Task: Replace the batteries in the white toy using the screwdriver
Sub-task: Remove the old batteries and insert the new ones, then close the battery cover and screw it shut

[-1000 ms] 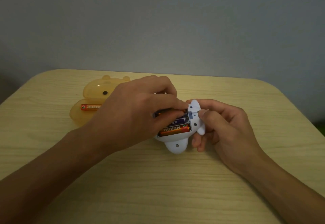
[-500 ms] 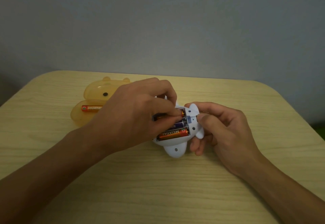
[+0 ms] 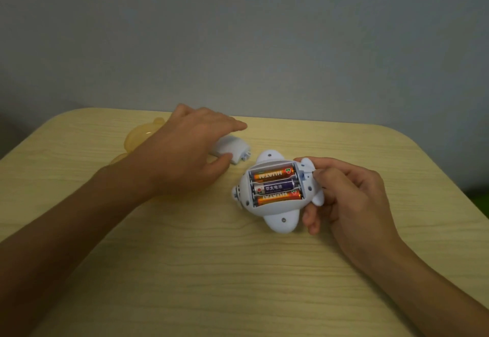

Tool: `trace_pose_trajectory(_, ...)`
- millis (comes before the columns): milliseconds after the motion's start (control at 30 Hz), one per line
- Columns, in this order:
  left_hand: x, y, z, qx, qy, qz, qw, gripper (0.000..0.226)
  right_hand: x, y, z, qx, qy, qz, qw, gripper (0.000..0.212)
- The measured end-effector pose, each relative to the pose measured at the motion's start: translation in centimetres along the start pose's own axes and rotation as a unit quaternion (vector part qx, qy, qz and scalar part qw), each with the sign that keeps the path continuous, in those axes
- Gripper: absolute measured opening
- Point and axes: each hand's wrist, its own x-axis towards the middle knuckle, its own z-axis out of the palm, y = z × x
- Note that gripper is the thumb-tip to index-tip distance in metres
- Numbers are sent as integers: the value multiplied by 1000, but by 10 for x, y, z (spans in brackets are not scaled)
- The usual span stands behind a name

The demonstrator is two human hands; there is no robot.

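The white toy point(image 3: 282, 219) lies belly-up on the table, its battery bay uncovered. Three batteries point(image 3: 275, 187) fill the bay, two orange and a purple one between them. My right hand point(image 3: 352, 196) grips the toy at its right end. The white battery cover point(image 3: 233, 146) rests on the table just left of the toy. My left hand point(image 3: 185, 146) arches over the cover with fingers spread, the thumb touching its near edge. No screwdriver is in view.
A translucent orange bear-shaped container point(image 3: 140, 135) sits at the back left, mostly hidden behind my left hand. The wooden table point(image 3: 211, 270) has rounded far corners against a grey wall.
My left hand left the battery bay and moved up and left onto the battery cover. The three batteries are now fully exposed. My right hand still holds the toy.
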Motion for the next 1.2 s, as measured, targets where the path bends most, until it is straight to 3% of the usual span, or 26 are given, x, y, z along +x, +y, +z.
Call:
trace_pose_trajectory(167, 6, 6, 5, 43, -105, -28, 993, 70, 1, 1, 0, 3, 9, 1, 1000, 31)
trace_pose_trajectory(567, 10, 12, -7, 15, -102, 31, 994, 47, 1, 0, -2, 13, 30, 4, 999, 31)
trace_pose_trajectory(800, 10, 20, -6, 88, -122, 38, 988, 48, 0, 0, -2, 19, 26, 6, 999, 29)
trace_pose_trajectory(933, 9, 19, -1, 150, -94, 13, 984, 49, 0, 0, -2, 14, 34, -2, 999, 24)
trace_pose_trajectory(1067, 6, 16, -1, 197, -9, 33, 980, 73, -2, -3, -7, 6, 49, -2, 999, 34)
trace_pose_trajectory(1133, 4, 11, -7, 176, 30, 58, 982, 58, -4, -4, -10, 4, 53, 0, 999, 33)
trace_pose_trajectory(1200, 0, 7, -18, 89, 3, 82, 993, 36, -6, -5, -13, 6, 60, 5, 998, 30)
